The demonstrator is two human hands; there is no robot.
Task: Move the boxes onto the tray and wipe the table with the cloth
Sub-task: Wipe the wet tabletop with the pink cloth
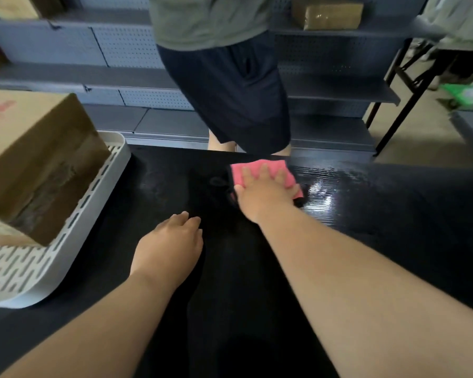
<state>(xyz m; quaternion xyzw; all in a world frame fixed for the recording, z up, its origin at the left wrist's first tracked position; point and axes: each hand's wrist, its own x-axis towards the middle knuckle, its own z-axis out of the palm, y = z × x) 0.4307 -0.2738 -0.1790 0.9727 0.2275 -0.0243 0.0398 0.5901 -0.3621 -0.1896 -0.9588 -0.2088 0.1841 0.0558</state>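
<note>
Black tabletop (pixel 393 241) with a fine ribbed grain fills most of what I see, and grey pegboard shelving (pixel 126 45) runs along behind it, with a taped brown parcel (pixel 331 15) on an upper shelf. Another person (pixel 230 91) in dark shorts and a grey-green top stands just past the far edge of the table. My right hand (pixel 262 192) lies flat on the pink cloth (pixel 262 170), fingers straight and spread over it, pressing it down onto the table near that far edge; I am not gripping the cloth, only pushing on it with my palm and fingers. Just to the right of the cloth, a wet sheen (pixel 322 192) on the surface catches the light. My left hand (pixel 172 241) rests palm down on the bare table nearer to me, fingers relaxed and close together, holding nothing. On the left side of the table sits the white slotted tray (pixel 38 293), and a large cardboard box (pixel 38 159) stands inside it, tilted in my view, with faint red print on its top face. The tray is well apart from the cloth.
</note>
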